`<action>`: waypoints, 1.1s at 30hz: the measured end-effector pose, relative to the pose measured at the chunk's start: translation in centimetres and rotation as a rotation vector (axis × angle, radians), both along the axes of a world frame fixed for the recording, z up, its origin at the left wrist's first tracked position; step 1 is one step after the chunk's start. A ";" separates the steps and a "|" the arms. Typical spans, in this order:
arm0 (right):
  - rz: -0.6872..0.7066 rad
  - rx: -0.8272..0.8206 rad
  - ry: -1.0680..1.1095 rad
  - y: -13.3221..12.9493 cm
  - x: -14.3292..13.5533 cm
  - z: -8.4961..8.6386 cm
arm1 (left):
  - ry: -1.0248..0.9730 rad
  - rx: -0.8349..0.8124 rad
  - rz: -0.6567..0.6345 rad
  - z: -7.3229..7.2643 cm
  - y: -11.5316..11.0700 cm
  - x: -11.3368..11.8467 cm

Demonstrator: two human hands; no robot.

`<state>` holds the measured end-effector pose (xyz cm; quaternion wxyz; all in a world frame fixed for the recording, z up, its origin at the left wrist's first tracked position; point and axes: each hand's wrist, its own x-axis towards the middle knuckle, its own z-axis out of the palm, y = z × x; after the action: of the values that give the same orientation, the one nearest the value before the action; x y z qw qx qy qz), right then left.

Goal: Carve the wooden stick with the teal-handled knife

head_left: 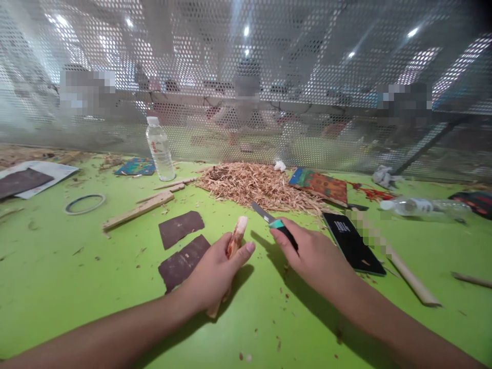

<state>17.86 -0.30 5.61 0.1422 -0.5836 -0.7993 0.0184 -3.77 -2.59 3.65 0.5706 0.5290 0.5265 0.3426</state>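
My left hand (216, 270) is closed around a short piece of wood (242, 225), whose pale, whittled end pokes up above the thumb. The lower end of the wood shows beneath the palm. To the right, my right hand (307, 251) grips a carving knife (277, 224) by its black and teal handle. The blade points up and to the left, apart from the wood. Two brown sandpaper pieces (182, 228) lie on the green table (126, 287) beside my left hand.
Behind the hands lies a heap of wood shavings (253, 185), with a standing water bottle (159, 151) to its left. A phone (351, 243) and a wooden stick (413, 282) lie right of my right hand. Perforated metal mesh (215, 128) closes off the back.
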 end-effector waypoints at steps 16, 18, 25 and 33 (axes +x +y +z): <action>0.105 -0.047 0.111 0.0 0.6 0.1 | -0.392 -0.238 -0.227 -0.1 0.9 -0.9; 0.117 -0.040 0.095 -0.1 0.5 0.0 | -0.414 -0.261 -0.230 -0.1 0.9 -0.9; 0.131 -0.055 0.087 -0.1 0.3 0.0 | -0.553 -0.322 -0.169 0.2 0.6 -0.9; 0.115 -0.118 0.122 -0.2 0.4 0.2 | -0.649 -0.142 -0.153 0.7 1.4 -1.8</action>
<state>18.23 -0.49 5.83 0.1548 -0.5421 -0.8187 0.1093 -5.55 -1.22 4.31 0.7680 0.3893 0.2987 0.4115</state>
